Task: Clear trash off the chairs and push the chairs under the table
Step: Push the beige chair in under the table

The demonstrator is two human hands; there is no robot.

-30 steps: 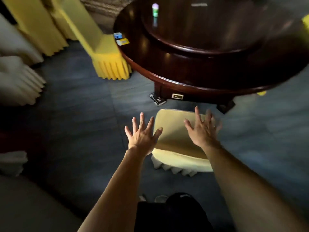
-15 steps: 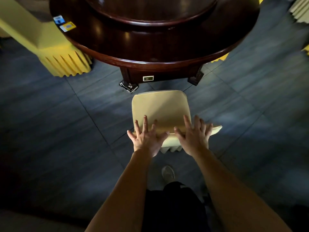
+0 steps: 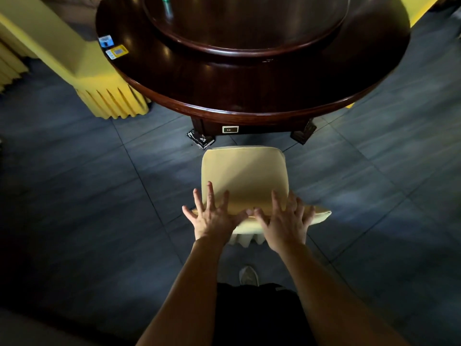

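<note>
Both arms extended fwd, bare forearms roughly parallel, converging slightly toward hands. L hand (image 3: 213,219): palm down, fingers splayed wide, thumb pointing inward toward R. R hand (image 3: 284,226): palm down, fingers spread, slightly closer together than L's, thumb inward. Thumb tips nearly meet; contact btwn them can't be confirmed. Wrists level, not bent much. Neither hand curled around anything. Slight motion blur on fingertips.

Two small cards, one blue (image 3: 106,41) and one yellow (image 3: 117,51), lie side by side at the dark tabletop's left edge, a green bottle (image 3: 166,3) stands on the raised centre disc (image 3: 249,43), above grey floor tiles (image 3: 74,183).
</note>
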